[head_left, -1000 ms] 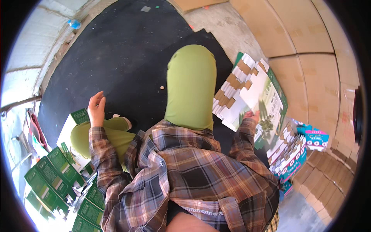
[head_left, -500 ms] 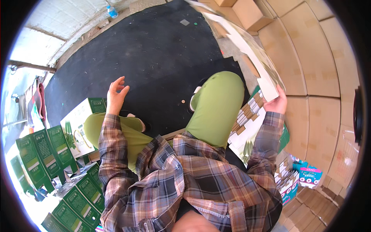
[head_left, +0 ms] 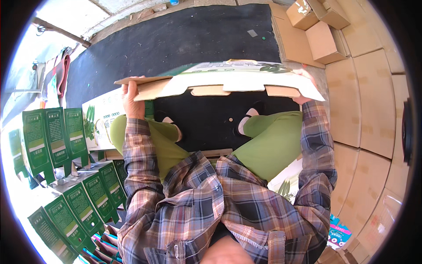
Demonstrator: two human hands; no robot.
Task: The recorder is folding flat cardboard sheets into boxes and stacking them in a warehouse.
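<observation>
A folded-flat cardboard carton [head_left: 200, 81] spans the space in front of me, above my knees, its white and green printed side facing away and brown tabs along its near edge. My left hand [head_left: 132, 100] grips its left end, where a brown flap is bent outward. At the other end my right hand [head_left: 306, 83] is closed on the white corner, its fingers partly hidden behind the board. Past my left knee stands a white carton [head_left: 104, 125] with a green plant print and a cord handle.
Green printed cartons [head_left: 74, 207] stand in rows at my left. Stacked brown boxes [head_left: 373, 105] wall the right side, with open brown boxes [head_left: 323, 42] at the far right. A black mat [head_left: 184, 39] covers the floor. Another printed carton [head_left: 288, 180] lies beside my right thigh.
The carton has come from my right side to the front, stretched crosswise. My left hand, open and free before, now holds its left end. My right knee has moved outward.
</observation>
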